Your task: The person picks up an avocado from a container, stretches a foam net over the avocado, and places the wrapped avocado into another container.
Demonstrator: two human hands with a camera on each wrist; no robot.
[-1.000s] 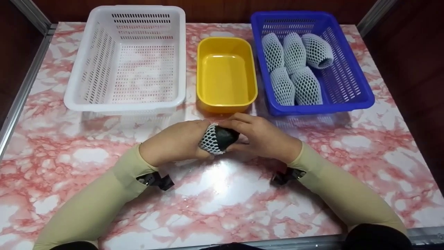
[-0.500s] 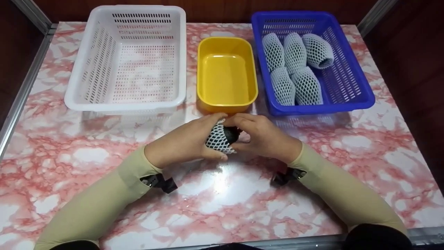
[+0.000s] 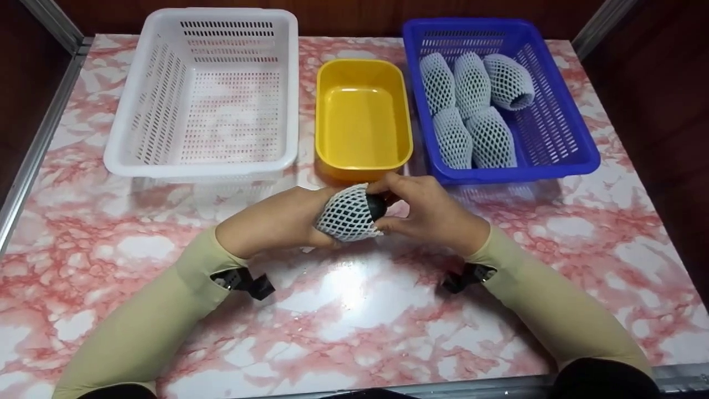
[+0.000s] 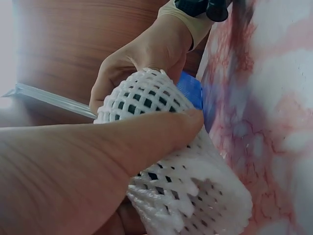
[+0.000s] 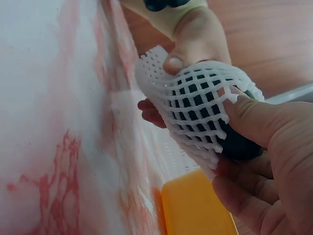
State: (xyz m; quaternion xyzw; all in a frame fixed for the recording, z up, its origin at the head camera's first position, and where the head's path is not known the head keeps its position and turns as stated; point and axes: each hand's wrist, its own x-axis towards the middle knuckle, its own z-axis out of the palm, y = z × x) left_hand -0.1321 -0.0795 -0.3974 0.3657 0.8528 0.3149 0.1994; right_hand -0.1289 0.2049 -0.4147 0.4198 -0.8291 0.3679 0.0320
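A dark avocado (image 3: 376,206) sits partly inside a white foam net sleeve (image 3: 346,216), above the table in front of the yellow tub. Its bare end sticks out on the right; the right wrist view shows this dark end of the avocado (image 5: 238,142) beyond the net's rim. My left hand (image 3: 277,218) holds the sleeve from the left, its thumb lying across the net (image 4: 151,100) in the left wrist view. At the sleeve's open rim, my right hand (image 3: 435,209) pinches the net edge between thumb and fingers. Some left fingers are hidden behind the net.
Behind the hands stands a yellow tub (image 3: 364,166) with nothing in it. A white perforated basket (image 3: 202,169) is at the back left. The blue basket (image 3: 512,174) at the back right holds several net-sleeved pieces (image 3: 471,83).
The net now covers more of the avocado, its rim having moved right. My left hand shifted right, then back left along the sleeve; my right hand moved slightly right.
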